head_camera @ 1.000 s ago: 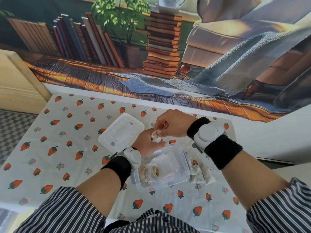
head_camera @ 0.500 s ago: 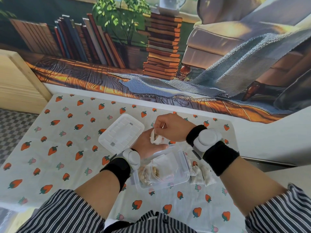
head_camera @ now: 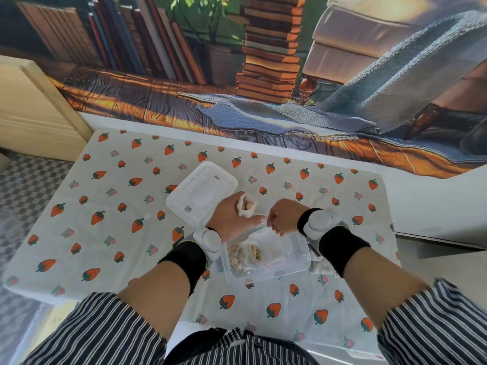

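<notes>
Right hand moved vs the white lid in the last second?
Yes. The right hand has left the cloth pouch in the left hand and pulled back toward the person, from level with the middle of the white lid to its near edge.

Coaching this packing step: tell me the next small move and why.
Probably close the pouch mouth: the left hand holds it with the mouth open and beans showing, and the right hand pinches what may be its string beside it.

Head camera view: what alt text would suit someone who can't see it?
A person's left hand holds a small white pouch of beans while the right hand pinches a clear bag above a clear box on a strawberry-print tablecloth.
</notes>
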### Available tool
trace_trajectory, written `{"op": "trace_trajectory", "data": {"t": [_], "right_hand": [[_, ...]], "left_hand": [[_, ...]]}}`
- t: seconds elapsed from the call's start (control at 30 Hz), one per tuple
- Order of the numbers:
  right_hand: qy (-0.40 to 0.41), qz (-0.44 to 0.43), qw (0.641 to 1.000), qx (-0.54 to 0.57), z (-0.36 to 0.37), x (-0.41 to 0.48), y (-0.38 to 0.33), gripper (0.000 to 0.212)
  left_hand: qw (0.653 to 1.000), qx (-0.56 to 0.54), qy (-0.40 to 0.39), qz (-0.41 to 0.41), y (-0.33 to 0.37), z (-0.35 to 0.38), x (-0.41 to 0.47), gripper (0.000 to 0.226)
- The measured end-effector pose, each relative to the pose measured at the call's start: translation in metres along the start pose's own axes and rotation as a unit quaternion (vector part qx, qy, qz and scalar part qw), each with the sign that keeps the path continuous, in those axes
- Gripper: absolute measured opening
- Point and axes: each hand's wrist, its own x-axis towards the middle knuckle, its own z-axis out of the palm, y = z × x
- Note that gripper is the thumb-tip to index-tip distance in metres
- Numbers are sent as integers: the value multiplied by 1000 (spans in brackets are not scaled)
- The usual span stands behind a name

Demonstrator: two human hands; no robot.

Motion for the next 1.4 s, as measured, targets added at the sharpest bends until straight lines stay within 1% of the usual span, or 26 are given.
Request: {"op": "trace_trajectory", "data": {"t": [0.03, 0.07, 0.17, 0.27, 0.33, 0.4, 0.53, 0.6, 0.83, 0.9, 0.97, 1.1, 1.2, 1.27, 1.33, 1.4], "right_hand": [[-26, 1, 1000, -13, 19, 11, 2, 19], [-32, 3, 999, -21, 33, 18, 4, 19], [-29, -6, 999, -31, 74, 38, 7, 14], [-2, -6, 997, -76, 109, 52, 5, 7], [-2, -11, 997, -73, 128, 62, 3, 16], [4, -11, 999, -42, 137, 64, 2, 22], [42, -16, 999, -23, 140, 66, -6, 34], [50, 1, 998, -47, 142, 68, -5, 32], [33, -4, 998, -57, 148, 68, 3, 38], [12, -10, 998, -55, 148, 65, 5, 38], [-5, -14, 998, -67, 148, 64, 6, 36], [1, 0, 999, -53, 150, 66, 10, 34], [-3, 4, 999, -31, 148, 69, 10, 22], [4, 17, 1000, -13, 144, 67, 6, 19], [14, 23, 999, -22, 143, 66, 2, 32], [13, 27, 1000, -2, 143, 67, -1, 37]], "left_hand": [[1000, -2, -5, -5, -5, 0, 0, 37], [1000, -6, -8, -4, -3, 0, 1, 40], [1000, 6, -17, -4, -9, 0, 4, 45], [1000, 16, -24, -1, -22, -2, 5, 44], [999, 15, -32, -4, -32, -3, 5, 39], [999, 18, -32, 2, -36, -6, 1, 39], [999, 21, -41, 15, -45, -6, -1, 31], [998, 31, -43, 16, -46, -3, -1, 35], [997, 45, -56, 10, -44, 3, 1, 35], [998, 38, -55, 6, -42, 4, 1, 37], [998, 38, -56, 4, -40, 4, 1, 41], [998, 43, -50, 4, -37, 1, 1, 34], [998, 36, -42, 7, -37, -1, -1, 31], [999, 29, -40, 8, -37, -2, -2, 31], [999, 28, -33, 6, -39, -3, -2, 32], [999, 35, -27, 5, -40, -3, -2, 34]]}}
